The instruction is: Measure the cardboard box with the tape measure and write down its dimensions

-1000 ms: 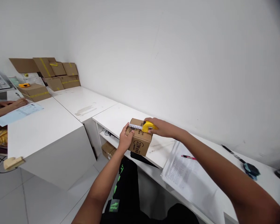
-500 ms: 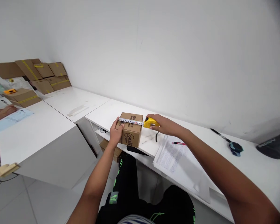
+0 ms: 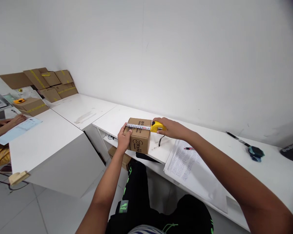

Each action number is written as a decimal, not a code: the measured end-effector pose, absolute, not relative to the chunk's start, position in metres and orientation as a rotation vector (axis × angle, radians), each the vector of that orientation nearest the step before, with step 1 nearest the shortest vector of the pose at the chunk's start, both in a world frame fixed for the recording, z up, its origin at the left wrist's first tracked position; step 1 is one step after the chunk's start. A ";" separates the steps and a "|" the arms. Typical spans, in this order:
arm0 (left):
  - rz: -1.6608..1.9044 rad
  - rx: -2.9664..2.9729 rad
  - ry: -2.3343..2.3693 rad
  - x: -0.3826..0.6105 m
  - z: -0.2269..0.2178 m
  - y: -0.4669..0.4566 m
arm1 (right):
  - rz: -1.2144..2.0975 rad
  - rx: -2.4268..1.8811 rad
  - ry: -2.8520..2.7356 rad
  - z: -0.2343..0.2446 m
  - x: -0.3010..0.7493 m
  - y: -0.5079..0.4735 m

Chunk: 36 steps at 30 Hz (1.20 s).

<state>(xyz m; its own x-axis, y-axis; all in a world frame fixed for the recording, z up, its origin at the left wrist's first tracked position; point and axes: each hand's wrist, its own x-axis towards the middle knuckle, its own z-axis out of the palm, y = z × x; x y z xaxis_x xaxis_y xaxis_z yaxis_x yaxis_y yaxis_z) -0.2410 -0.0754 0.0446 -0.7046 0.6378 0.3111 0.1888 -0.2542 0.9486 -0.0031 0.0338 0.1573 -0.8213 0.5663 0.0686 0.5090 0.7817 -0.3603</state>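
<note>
A small brown cardboard box (image 3: 141, 143) with dark print stands at the front edge of the white desk (image 3: 117, 121). My left hand (image 3: 124, 138) grips the box's left side, with the thumb pinning the end of the tape blade (image 3: 138, 127) on its top. My right hand (image 3: 169, 128) is closed around a yellow tape measure (image 3: 156, 126) just right of the box. The blade stretches flat across the box's top edge between both hands.
Printed papers (image 3: 194, 170) and a red pen (image 3: 189, 149) lie right of the box. A dark tool (image 3: 252, 151) lies further right. Another person's hand (image 3: 16, 119) rests on a sheet at a left table. Cardboard boxes (image 3: 52, 86) are stacked in the corner.
The tape blade went from a short stretch to spanning the whole box top. My right hand with the yellow case drew off the box to its right.
</note>
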 end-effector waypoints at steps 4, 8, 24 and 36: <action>2.046 0.997 1.641 -0.243 0.040 -0.074 | 0.438 -0.844 -2.858 0.165 -0.006 0.032; 2.047 0.983 1.609 -0.242 0.039 -0.074 | 0.319 -0.864 -2.935 0.178 -0.013 0.029; 2.032 0.978 1.575 -0.237 0.049 -0.078 | 0.236 -0.960 -2.965 0.188 -0.032 0.017; 2.017 0.992 1.637 -0.236 0.051 -0.079 | 0.275 -0.985 -2.964 0.184 -0.023 0.031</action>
